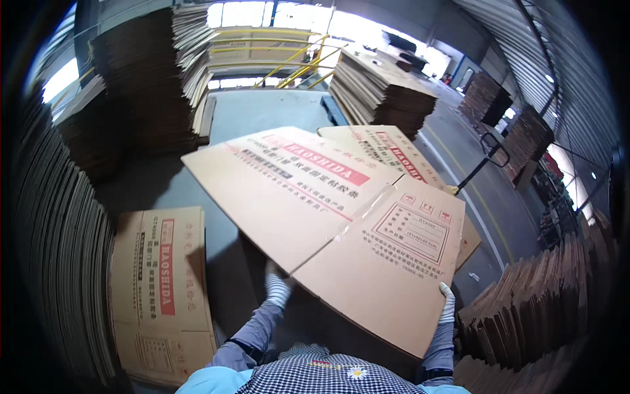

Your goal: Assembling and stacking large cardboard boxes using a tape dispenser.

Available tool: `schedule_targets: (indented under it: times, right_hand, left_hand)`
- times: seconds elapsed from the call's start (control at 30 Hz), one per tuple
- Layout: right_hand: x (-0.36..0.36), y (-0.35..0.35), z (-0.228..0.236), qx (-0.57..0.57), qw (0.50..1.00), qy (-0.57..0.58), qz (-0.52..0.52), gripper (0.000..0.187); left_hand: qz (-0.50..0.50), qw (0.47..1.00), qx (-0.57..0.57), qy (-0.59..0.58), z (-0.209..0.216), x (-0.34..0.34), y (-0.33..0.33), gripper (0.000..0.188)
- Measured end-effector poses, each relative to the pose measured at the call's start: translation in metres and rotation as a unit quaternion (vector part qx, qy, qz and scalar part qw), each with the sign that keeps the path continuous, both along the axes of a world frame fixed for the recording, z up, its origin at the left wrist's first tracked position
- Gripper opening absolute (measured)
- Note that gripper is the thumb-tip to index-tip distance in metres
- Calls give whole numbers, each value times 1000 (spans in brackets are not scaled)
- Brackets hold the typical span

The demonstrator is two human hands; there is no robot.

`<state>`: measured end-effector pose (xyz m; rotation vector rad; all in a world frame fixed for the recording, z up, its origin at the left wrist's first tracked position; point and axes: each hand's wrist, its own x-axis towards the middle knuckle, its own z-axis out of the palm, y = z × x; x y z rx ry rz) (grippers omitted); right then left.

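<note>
A large flattened cardboard box (367,262) with red and black print is held up tilted in front of my body, a crease running across it. My right hand (447,302), in a pale glove, is closed on its right edge with the fingertips over the top face. At the near left edge, my left hand (277,289), in a striped glove, supports it from beneath; its fingers are partly hidden under the board. Behind the held box lies another flattened cardboard box (420,152) with the same print, partly covered.
To my left stands a low pile of printed flattened boxes (157,289) beside tall cardboard stacks (65,249). Ahead are another stack (384,85), a blue pallet (333,110) and yellow railings (295,65). A pallet jack handle (482,164) and bundled cardboard (525,302) are at right.
</note>
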<state>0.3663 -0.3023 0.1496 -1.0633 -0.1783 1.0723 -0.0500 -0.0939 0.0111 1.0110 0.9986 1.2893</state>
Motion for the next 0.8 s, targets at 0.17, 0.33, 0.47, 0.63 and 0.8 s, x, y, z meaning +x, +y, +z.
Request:
schedule_targets:
  times: [0.17, 0.33, 0.47, 0.63, 0.8]
  right_hand:
    - [41, -52, 39, 51, 999, -1, -8, 50]
    - [25, -33, -36, 14, 999, 41, -27, 52]
    - [59, -27, -154, -46, 995, 69, -47, 54]
    - [74, 16, -311, -94, 993, 74, -21, 56]
    - [33, 94, -350, -176, 974, 138, -32, 61]
  left_hand:
    - [192, 716, 323, 588, -8, -135, 123, 49]
    - [28, 688, 541, 482, 93, -107, 131, 18]
    - [63, 634, 636, 435, 225, -3, 79, 14]
    - [88, 549, 693, 459, 379, 69, 43, 30]
    - [-15, 719, 548, 426, 530, 79, 28, 38]
